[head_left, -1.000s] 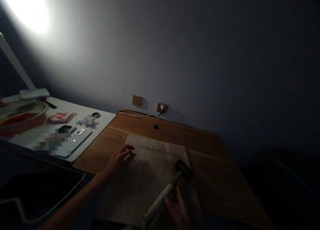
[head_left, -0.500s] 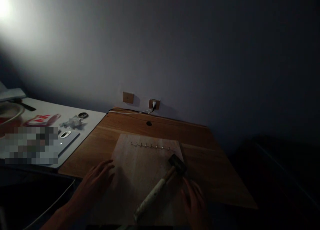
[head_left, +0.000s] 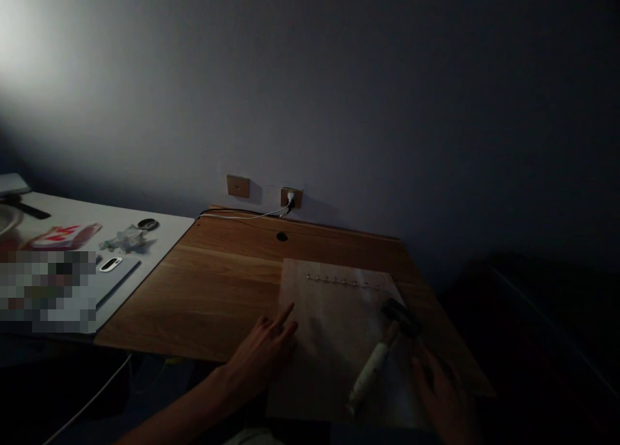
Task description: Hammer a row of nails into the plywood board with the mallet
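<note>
A pale wooden board (head_left: pixel 334 367) lies on the brown desk, its near part past the front edge. A row of several small nails (head_left: pixel 335 280) stands along its far side. On its right half rests a hammer (head_left: pixel 371 371), dark head away from me and worn, light-coloured handle toward me. My left hand (head_left: pixel 264 348) is at the board's left edge, index finger stretched out and thumb apart. By the right edge, close to the hammer head, is my right hand (head_left: pixel 440 393), dim, with fingers extended. Neither hand holds the hammer.
A brown desk (head_left: pixel 232 264) meets a white table (head_left: pixel 165 225) on the left. On that table are a flat scale (head_left: pixel 119 277), a crumpled clear bag (head_left: pixel 126 238), a round dark lid (head_left: pixel 148 224) and a red-marked packet (head_left: pixel 65 236). Cables run to a wall socket (head_left: pixel 291 197).
The board, with the nails and hammer on it, has shifted to the right along the desk. Both my hands moved right with it, and the view turned slightly right.
</note>
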Available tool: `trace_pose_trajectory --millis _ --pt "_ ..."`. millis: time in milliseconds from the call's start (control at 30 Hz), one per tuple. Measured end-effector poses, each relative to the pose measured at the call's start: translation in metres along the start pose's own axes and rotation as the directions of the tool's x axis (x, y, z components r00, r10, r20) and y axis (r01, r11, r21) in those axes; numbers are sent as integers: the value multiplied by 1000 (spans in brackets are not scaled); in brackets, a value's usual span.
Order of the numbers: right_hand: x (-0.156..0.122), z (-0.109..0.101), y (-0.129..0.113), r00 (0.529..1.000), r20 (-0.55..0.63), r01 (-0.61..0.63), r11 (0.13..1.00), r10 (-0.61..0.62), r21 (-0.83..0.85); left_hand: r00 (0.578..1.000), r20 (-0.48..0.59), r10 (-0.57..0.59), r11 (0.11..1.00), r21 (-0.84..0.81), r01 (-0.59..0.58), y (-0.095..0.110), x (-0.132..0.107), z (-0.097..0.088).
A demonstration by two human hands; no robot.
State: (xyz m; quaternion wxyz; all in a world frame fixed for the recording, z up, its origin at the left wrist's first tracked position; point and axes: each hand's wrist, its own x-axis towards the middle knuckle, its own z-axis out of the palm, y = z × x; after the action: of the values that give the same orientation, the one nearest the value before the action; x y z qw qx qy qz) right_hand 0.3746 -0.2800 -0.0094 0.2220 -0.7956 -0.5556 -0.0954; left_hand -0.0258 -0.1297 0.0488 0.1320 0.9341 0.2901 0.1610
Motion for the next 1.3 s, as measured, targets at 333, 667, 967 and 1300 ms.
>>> trace_pose_trajectory --millis 333,667,967,1300 --pt "27 -15 93 988 12 -149 976 153 -156 989 143 46 999 -36 -41 26 74 39" --pt "14 -22 123 947 107 -281 942 303 -181 962 34 271 962 -27 -271 36 68 38" --pt "18 -23 120 930 117 -335 934 349 -126 946 26 323 945 -70 -320 54 65 52" --pt "24 -21 122 899 133 -400 906 417 -135 920 60 386 911 -182 -371 68 68 54"
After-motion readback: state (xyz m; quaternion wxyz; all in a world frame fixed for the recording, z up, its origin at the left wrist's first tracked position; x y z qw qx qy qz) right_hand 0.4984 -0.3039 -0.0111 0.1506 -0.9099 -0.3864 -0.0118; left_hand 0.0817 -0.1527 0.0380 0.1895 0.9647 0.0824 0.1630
